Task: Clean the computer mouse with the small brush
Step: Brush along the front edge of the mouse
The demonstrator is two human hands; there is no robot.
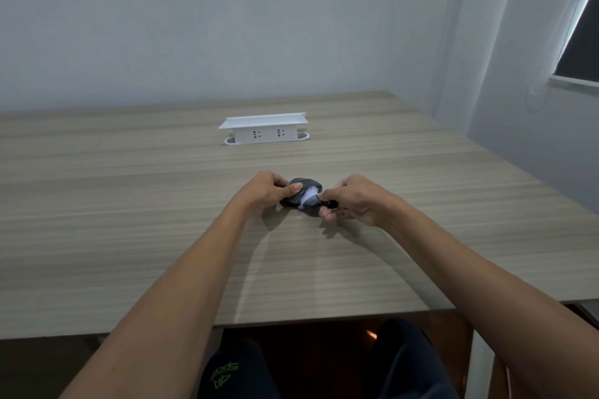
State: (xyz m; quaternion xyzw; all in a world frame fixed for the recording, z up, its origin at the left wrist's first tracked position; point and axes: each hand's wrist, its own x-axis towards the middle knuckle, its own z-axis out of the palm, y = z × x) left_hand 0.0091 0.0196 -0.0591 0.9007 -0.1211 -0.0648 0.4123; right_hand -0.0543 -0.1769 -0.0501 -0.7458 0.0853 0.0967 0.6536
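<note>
Two things besides the hands sit on the wooden desk (129,204): a white socket box (264,129) standing back toward the far edge, well apart from the action, and the dark computer mouse (299,193) out around the middle. Nothing sits between the near edge and the mouse, so pretty much a clear shot at it. Window (583,42) off past the right edge, dark legs poking out under the near edge.

Both bare forearms reach straight out from the near edge and angle in toward each other. Left hand (269,189) is curled around the mouse's left side, thumb lying over its top, gripping it in place on the desk. Right hand (353,199) comes in from the right, fingers pinched closed on the black handle of the small brush (319,202).

White bristles are pressed onto the near right part of the mouse, just beside the left thumb. Right hand is a bit blurry, so exact finger placement on the handle is hard to make out.
</note>
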